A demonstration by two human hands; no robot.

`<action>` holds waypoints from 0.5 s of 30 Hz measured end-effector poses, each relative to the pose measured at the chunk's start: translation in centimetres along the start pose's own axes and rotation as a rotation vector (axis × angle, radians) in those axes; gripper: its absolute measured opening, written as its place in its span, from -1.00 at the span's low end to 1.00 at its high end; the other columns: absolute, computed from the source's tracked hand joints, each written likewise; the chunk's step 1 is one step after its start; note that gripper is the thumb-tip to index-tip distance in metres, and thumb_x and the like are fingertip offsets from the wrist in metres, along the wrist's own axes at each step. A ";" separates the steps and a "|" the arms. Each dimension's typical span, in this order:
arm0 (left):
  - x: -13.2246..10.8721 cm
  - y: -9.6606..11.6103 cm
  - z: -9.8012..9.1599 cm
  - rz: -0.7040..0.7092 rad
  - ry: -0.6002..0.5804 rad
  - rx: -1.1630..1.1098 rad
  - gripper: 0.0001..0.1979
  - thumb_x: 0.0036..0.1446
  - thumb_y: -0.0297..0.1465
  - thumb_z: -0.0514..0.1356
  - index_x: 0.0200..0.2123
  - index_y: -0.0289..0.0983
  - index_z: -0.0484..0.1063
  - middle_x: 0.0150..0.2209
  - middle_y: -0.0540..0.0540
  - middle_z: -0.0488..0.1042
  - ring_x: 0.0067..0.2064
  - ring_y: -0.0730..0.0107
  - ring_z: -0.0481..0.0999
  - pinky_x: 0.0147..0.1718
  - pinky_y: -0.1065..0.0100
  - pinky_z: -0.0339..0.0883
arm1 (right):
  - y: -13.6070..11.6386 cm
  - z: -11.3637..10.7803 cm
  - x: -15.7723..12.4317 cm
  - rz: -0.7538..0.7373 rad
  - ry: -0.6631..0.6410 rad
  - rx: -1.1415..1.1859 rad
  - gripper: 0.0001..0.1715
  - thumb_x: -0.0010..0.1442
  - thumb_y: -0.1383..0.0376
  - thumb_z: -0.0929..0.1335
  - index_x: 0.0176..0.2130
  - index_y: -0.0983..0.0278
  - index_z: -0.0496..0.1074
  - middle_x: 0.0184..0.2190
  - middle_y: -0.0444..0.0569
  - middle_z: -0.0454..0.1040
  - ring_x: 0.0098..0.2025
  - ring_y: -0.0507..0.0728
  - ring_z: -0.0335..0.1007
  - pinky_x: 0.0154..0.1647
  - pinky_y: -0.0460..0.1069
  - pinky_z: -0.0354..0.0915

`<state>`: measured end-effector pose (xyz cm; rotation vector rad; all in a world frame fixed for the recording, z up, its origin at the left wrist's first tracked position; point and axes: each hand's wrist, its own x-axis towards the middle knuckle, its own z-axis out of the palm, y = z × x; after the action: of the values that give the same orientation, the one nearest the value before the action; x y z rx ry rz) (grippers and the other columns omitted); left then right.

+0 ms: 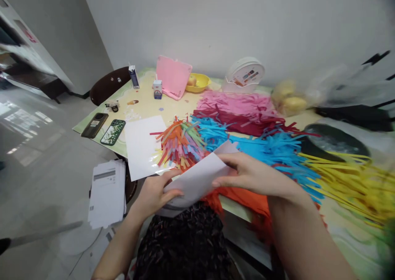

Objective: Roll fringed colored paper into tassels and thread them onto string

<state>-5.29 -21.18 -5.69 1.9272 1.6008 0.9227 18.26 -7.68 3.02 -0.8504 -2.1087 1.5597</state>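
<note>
Between both hands' grip [200, 181], white sheet [197, 179]

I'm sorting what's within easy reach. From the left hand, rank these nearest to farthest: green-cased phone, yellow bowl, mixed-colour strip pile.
From the left hand:
1. Mixed-colour strip pile, just above it on the table.
2. Green-cased phone, farther left near the table's edge.
3. Yellow bowl, at the far side by the wall.

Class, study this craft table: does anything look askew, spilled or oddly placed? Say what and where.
The orange strips hang over the table's near edge, under the right hand. Both hands, the left too, hold a white sheet. A paper stack sits low beside the table, off to the left. Nothing looks spilled or damaged.
</note>
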 end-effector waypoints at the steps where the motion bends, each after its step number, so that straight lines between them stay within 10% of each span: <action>1: 0.0 -0.1 0.1 0.036 0.022 0.002 -0.50 0.16 -0.12 0.28 0.12 -0.19 0.41 -0.09 -0.12 0.62 -0.15 0.26 0.63 -0.15 0.37 0.42 | 0.4 0.2 0.1 0.072 -0.086 0.064 -0.72 -0.16 0.17 0.58 -0.39 0.26 0.64 -0.45 -0.07 0.62 -0.43 0.13 0.50 -0.45 -0.06 0.41; 4: 0.0 0.0 0.3 0.108 0.080 0.100 -0.55 0.24 -0.13 0.20 0.12 -0.20 0.40 -0.07 -0.17 0.60 -0.10 0.23 0.61 -0.11 0.33 0.42 | 1.6 0.8 0.2 0.183 -0.185 0.146 -0.73 -0.08 0.13 0.54 -0.40 0.28 0.65 -0.48 -0.09 0.63 -0.50 0.15 0.52 -0.52 -0.04 0.43; 11: 0.4 1.3 0.6 0.060 0.040 0.334 -0.04 0.03 0.06 0.28 0.37 -0.31 0.07 0.08 -0.37 0.49 0.03 -0.05 0.53 -0.03 0.07 0.42 | 2.6 0.7 -0.3 0.103 0.158 0.173 -0.67 -0.12 0.02 0.53 -0.47 0.24 0.64 -0.53 -0.10 0.62 -0.57 0.15 0.50 -0.60 -0.02 0.43; 15: 0.5 1.6 0.9 0.018 0.007 0.270 -0.22 0.17 -0.11 0.26 0.36 -0.24 0.09 0.12 -0.30 0.49 0.07 0.01 0.53 0.01 0.09 0.43 | 3.0 0.4 -0.6 0.143 0.148 0.165 -0.63 -0.14 -0.01 0.53 -0.51 0.25 0.63 -0.53 -0.08 0.62 -0.57 0.12 0.47 -0.60 -0.05 0.41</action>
<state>-3.51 -20.95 -5.02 2.1215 1.7915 0.7512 19.13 -7.75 0.09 -1.0420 -1.8242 1.6601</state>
